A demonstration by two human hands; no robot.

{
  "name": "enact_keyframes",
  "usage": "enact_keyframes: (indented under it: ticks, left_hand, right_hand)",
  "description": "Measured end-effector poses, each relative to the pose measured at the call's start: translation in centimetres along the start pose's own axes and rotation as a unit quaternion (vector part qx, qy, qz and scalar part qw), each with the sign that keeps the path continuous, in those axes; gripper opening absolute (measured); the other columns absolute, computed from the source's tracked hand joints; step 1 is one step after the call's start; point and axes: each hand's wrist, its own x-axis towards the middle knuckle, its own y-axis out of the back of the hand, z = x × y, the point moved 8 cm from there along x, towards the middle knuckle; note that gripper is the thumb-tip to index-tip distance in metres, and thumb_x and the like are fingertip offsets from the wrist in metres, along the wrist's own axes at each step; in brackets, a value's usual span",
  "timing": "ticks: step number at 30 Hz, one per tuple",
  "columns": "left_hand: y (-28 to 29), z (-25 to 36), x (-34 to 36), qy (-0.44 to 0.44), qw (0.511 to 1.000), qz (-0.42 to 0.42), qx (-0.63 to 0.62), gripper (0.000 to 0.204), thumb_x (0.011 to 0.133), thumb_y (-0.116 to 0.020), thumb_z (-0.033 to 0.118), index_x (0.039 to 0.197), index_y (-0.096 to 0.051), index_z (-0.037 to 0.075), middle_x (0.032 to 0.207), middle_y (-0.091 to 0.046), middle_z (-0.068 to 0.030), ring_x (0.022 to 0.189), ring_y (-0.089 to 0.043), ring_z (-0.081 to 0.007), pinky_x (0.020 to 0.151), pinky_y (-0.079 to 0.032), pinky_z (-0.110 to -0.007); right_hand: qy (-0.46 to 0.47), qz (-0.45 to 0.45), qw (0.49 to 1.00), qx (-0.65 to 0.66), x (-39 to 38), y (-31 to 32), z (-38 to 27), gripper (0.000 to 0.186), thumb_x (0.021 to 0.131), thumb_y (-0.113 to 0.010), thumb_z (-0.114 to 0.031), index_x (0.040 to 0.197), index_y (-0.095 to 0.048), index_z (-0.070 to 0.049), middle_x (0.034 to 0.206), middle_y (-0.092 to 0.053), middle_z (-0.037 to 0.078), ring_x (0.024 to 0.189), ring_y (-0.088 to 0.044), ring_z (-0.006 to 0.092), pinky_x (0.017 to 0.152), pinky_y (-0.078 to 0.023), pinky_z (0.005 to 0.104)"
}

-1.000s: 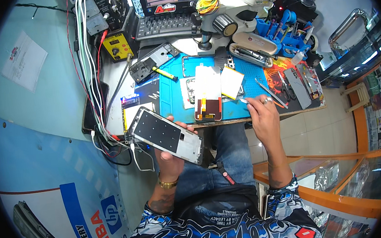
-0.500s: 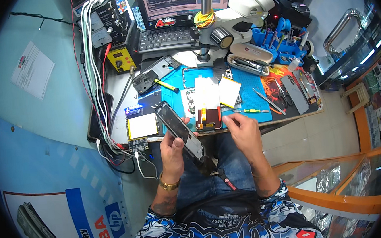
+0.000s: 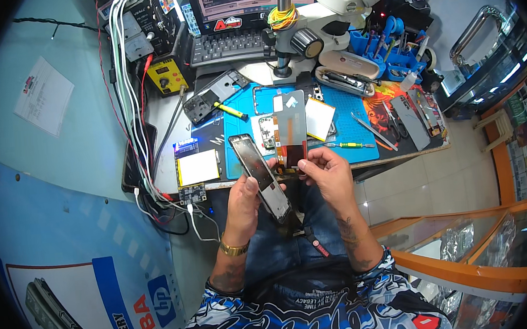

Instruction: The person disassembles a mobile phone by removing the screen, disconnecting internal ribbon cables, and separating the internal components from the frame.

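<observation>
My left hand is closed round a dark phone frame, held tilted over my lap at the bench's front edge. Its upper half is dark and its lower part is pale grey. Just right of it, my right hand pinches the lower right corner of a thin phone screen panel between thumb and fingers. An orange-brown flex strip runs along the panel's left side. Behind the panel, partly covered, sits an opened phone body on the blue work mat.
White rectangular pieces, one at left and one at right, flank the work. A microscope stands behind. Tweezers, a green screwdriver and a grey phone cover lie right. Cables hang along the left edge.
My right hand has moved slightly left and taken hold of the screen panel's lower corner. The panel has tilted and lost its white glare. My left hand's phone frame has shifted slightly right.
</observation>
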Motion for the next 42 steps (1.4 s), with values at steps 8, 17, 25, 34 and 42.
enact_keyframes:
  ticks: [8, 17, 25, 34, 42]
  left_hand:
    - [-0.9, 0.1, -1.1, -0.047, 0.996, -0.042, -0.068, 0.106, 0.083, -0.067, 0.076, 0.149, -0.043, -0.003, 0.154, -0.044, -0.0247, 0.108, -0.07, -0.0298, 0.087, -0.062, -0.04]
    - [-1.9, -2.0, -2.6, 0.007, 0.979, -0.171, -0.11, 0.105, 0.081, -0.07, 0.074, 0.148, -0.045, -0.003, 0.156, -0.037, -0.0287, 0.127, -0.06, -0.0342, 0.096, -0.06, -0.047]
    - [-3.5, -2.2, -2.8, 0.043, 0.973, -0.17, -0.147, 0.119, 0.062, -0.089, 0.067, 0.146, -0.047, -0.005, 0.154, -0.042, -0.0301, 0.142, -0.046, -0.0348, 0.1, -0.057, -0.048]
    - [-3.2, -1.8, -2.6, 0.016, 0.989, -0.108, -0.104, 0.119, 0.064, -0.087, 0.069, 0.147, -0.044, -0.004, 0.144, -0.053, -0.0237, 0.123, -0.062, -0.0335, 0.097, -0.059, -0.047]
    - [0.5, 0.3, -2.3, -0.065, 0.992, -0.002, -0.107, 0.115, 0.067, -0.092, 0.055, 0.151, -0.038, -0.003, 0.137, -0.061, -0.017, 0.121, -0.065, -0.0341, 0.106, -0.053, -0.05]
  right_hand:
    - [0.233, 0.012, 0.965, -0.12, -4.6, 0.6, -1.7, 0.017, 0.084, -0.08, 0.001, 0.096, -0.067, 0.002, 0.086, -0.072, 0.008, 0.076, -0.068, 0.0136, 0.068, -0.053, 0.0271]
    - [0.258, -0.121, 0.957, -0.047, -7.9, 1.3, -3.5, 0.03, 0.076, -0.084, 0.001, 0.1, -0.067, -0.001, 0.114, -0.07, 0.018, 0.101, -0.07, 0.0265, 0.088, -0.055, 0.0361]
    - [0.108, -0.242, 0.948, 0.178, -7.9, 0.7, -2.6, 0.037, 0.079, -0.083, 0.004, 0.107, -0.061, -0.004, 0.15, -0.048, 0.024, 0.137, -0.052, 0.0403, 0.109, -0.047, 0.0506]
    - [0.112, -0.244, 0.953, 0.143, -7.5, 1.1, -0.7, 0.085, 0.071, -0.088, 0.003, 0.146, -0.048, -0.002, 0.153, -0.047, 0.022, 0.139, -0.052, 0.0314, 0.118, -0.038, 0.0474]
    - [0.143, -0.223, 0.958, 0.112, -8.1, 2.2, -0.4, 0.097, 0.069, -0.089, 0.004, 0.153, -0.041, -0.002, 0.151, -0.05, 0.023, 0.137, -0.053, 0.0333, 0.115, -0.041, 0.0467]
